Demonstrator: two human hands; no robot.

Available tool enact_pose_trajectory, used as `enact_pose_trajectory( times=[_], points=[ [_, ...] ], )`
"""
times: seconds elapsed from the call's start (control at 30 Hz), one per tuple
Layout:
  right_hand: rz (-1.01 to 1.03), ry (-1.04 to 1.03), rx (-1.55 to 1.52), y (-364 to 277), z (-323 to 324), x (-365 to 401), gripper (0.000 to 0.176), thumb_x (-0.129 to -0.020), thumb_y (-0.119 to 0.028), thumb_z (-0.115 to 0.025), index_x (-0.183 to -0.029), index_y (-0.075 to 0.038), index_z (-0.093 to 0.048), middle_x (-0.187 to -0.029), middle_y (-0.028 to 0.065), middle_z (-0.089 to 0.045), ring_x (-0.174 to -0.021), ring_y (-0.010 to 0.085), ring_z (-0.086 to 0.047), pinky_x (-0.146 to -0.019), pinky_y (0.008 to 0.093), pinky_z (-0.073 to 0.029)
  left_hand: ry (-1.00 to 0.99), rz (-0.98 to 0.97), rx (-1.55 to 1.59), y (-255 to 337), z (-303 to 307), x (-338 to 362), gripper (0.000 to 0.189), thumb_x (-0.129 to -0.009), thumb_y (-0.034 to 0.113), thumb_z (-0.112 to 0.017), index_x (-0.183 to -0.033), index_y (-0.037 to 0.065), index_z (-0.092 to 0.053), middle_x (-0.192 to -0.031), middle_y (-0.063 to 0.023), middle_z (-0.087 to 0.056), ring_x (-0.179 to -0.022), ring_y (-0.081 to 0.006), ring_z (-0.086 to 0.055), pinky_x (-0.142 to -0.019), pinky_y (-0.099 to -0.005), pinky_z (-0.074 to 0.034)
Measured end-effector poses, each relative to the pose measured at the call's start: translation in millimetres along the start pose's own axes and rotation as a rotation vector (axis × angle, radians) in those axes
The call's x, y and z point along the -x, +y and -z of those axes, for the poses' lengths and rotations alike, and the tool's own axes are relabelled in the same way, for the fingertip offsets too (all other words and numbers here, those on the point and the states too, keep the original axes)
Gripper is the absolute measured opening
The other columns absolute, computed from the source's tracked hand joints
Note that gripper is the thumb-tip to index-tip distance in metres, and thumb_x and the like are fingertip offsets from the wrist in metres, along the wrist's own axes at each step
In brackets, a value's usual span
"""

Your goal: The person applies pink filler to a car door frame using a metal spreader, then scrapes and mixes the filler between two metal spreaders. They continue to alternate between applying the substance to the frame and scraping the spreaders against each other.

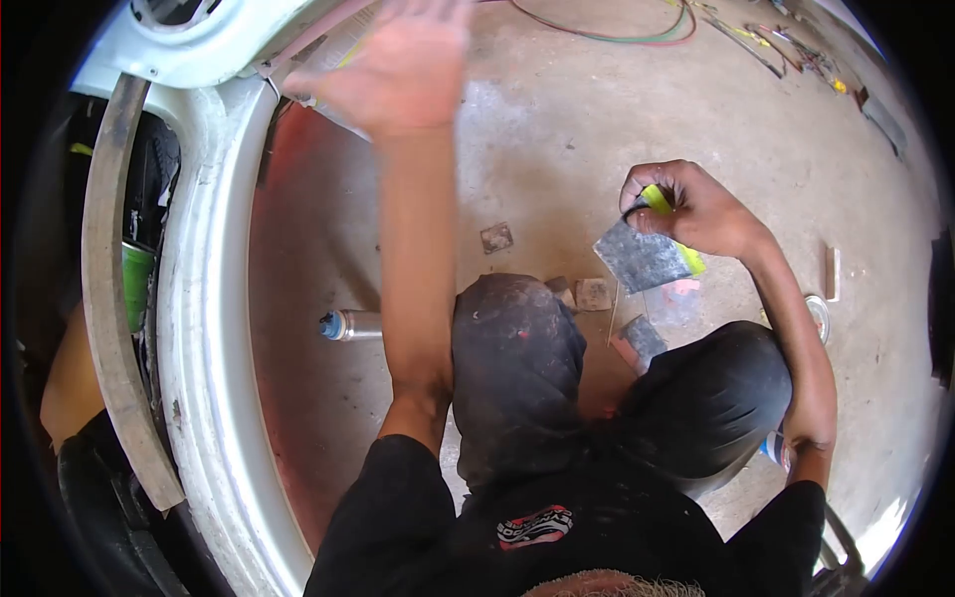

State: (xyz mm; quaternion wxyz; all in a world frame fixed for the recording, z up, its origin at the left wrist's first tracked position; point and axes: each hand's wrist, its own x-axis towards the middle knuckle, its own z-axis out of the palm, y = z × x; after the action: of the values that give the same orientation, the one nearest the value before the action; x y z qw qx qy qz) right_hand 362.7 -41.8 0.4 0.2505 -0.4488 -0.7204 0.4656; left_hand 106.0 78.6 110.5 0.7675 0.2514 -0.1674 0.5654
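Observation:
My left hand [418,70] is raised at the top of the view, near the pale car body panel [209,72]. Its thumb is spread to the left, the fingers stretch upward past the frame edge, and motion smears it. Over the floor on the right, my right hand [701,211] is closed around a thin grey square sheet [642,259] with lime-yellow along one side. Thumb and curled fingers pinch its upper part, and the sheet hangs down and left, above my bent knees. Several small worn squares and blocks [594,294] lie on the floor between my knees.
The white car sill [214,328] runs down the left side, with a wooden strip [102,279] beside it. A spray can [356,325] lies left of my knee. Hoses [637,40] and tools [796,60] lie farther off. A round tin [818,316] is at right.

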Motion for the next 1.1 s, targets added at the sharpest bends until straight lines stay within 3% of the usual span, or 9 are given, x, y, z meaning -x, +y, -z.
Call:
enact_pose_trajectory(
  times=[0.13, 0.23, 0.33, 0.47, 0.57, 0.73, 0.83, 0.97, 1.1],
  points=[
    [0.019, -0.001, 0.042, -7, 4, 1, 0.014, -0.085, 0.000, -0.072, -0.099, 0.002, -0.069, -0.089, 0.0130, -0.071, -0.086, 0.0241, -0.067, -0.082, 0.0367, -0.051, 0.160, -0.270, -0.039, 98, 22, -6, 0.120, -0.088, 0.091, -0.026, -0.162, -0.002, -0.013, -0.170, -0.0239, -0.015, -0.157, -0.0404, -0.015, -0.125, -0.0633, -0.016],
    [0.020, 0.000, 0.047, -12, 7, 3, 0.015, -0.083, 0.002, -0.072, -0.098, 0.002, -0.068, -0.088, 0.0110, -0.070, -0.086, 0.0204, -0.065, -0.082, 0.0352, -0.051, 0.132, -0.258, -0.168, 166, 44, -12, 0.134, -0.078, 0.100, -0.011, -0.162, -0.004, -0.011, -0.169, -0.0268, -0.012, -0.157, -0.0415, -0.013, -0.123, -0.0659, -0.019],
    [0.054, -0.025, 0.055, -12, 11, 4, 0.016, -0.083, 0.003, -0.071, -0.098, 0.002, -0.067, -0.087, 0.0100, -0.069, -0.086, 0.0185, -0.065, -0.082, 0.0344, -0.050, 0.374, -0.225, -0.235, 210, 41, -10, 0.137, -0.077, 0.101, -0.013, -0.161, -0.007, -0.010, -0.169, -0.0278, -0.011, -0.157, -0.0432, -0.013, -0.124, -0.0653, -0.018],
    [0.081, -0.013, 0.047, -13, 12, 6, 0.016, -0.083, -0.001, -0.074, -0.099, 0.000, -0.070, -0.091, 0.0148, -0.073, -0.088, 0.0276, -0.069, -0.083, 0.0382, -0.052, 0.374, -0.057, -0.379, 251, 57, -12, 0.136, -0.078, 0.099, -0.014, -0.161, -0.008, -0.005, -0.170, -0.0268, -0.011, -0.157, -0.0437, -0.014, -0.123, -0.0672, -0.018],
    [0.056, -0.021, 0.037, -12, 12, 5, 0.016, -0.082, 0.003, -0.072, -0.097, 0.002, -0.067, -0.087, 0.0105, -0.069, -0.085, 0.0206, -0.066, -0.081, 0.0355, -0.050, 0.301, -0.024, -0.445, 197, 39, -11, 0.130, -0.081, 0.097, -0.015, -0.162, -0.003, 0.001, -0.171, -0.0236, -0.004, -0.158, -0.0422, -0.007, -0.123, -0.0690, -0.012],
    [0.060, -0.004, 0.100, -16, 11, 5, 0.016, -0.084, -0.002, -0.073, -0.099, 0.000, -0.070, -0.091, 0.0147, -0.074, -0.089, 0.0283, -0.070, -0.082, 0.0394, -0.052, 0.316, 0.073, -0.417, 132, -7, -7, 0.133, -0.076, 0.101, -0.012, -0.163, 0.003, 0.009, -0.172, -0.0199, 0.004, -0.157, -0.0453, 0.001, -0.122, -0.0723, -0.004],
    [0.069, 0.015, 0.107, -19, 12, 9, 0.015, -0.083, -0.002, -0.073, -0.098, 0.000, -0.070, -0.090, 0.0148, -0.073, -0.088, 0.0287, -0.070, -0.082, 0.0397, -0.052, 0.550, -0.049, -0.328, 164, -23, -20, 0.134, -0.074, 0.103, -0.010, -0.164, 0.005, 0.008, -0.172, -0.0193, 0.004, -0.157, -0.0461, 0.004, -0.122, -0.0722, -0.003],
    [0.068, 0.023, 0.109, -21, 12, 12, 0.015, -0.083, -0.001, -0.073, -0.098, 0.000, -0.070, -0.089, 0.0152, -0.073, -0.087, 0.0292, -0.070, -0.082, 0.0399, -0.052, 0.732, -0.400, -0.363, 226, -2, -35, 0.131, -0.074, 0.102, -0.005, -0.166, 0.009, 0.001, -0.173, -0.0181, 0.001, -0.158, -0.0427, 0.004, -0.125, -0.0666, -0.003],
    [0.081, 0.025, 0.110, -21, 11, 11, 0.015, -0.083, -0.001, -0.073, -0.098, 0.000, -0.070, -0.089, 0.0154, -0.073, -0.086, 0.0289, -0.070, -0.081, 0.0393, -0.052, 0.625, -0.369, -0.583, 245, 24, -38, 0.132, -0.076, 0.100, -0.008, -0.164, 0.002, 0.002, -0.172, -0.0200, 0.000, -0.158, -0.0408, -0.001, -0.127, -0.0609, -0.002]
  ],
)
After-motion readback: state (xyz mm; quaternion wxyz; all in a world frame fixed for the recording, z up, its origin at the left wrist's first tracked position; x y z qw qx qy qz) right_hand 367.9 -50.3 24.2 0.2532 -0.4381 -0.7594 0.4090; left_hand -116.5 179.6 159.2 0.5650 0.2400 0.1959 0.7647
